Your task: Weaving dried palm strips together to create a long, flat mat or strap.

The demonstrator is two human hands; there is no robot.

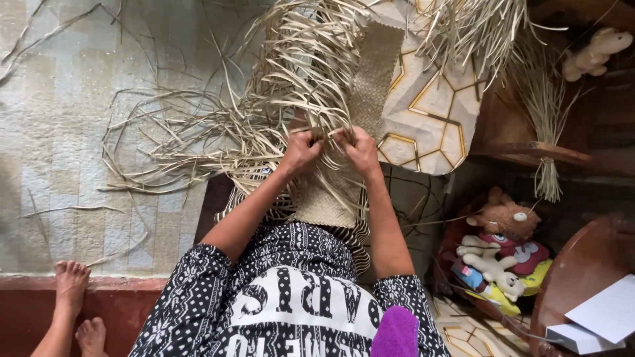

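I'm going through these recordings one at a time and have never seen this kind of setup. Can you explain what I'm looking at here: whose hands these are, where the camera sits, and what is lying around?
There is no machine here. The single picture comes from a camera worn on a person's head, looking down, so the two bare arms reaching forward belong to the wearer. The left hand and the right hand are both closed on thin dried leaf strips at the working edge of a woven mat, a narrow pale band that runs from the lap up and away. Loose strips fan out to the left over a light patterned floor covering. Lower left, the bare feet appear to belong to another person. On the right sit stuffed toys, and a bundle of dry fibre hangs from a wooden shelf edge.
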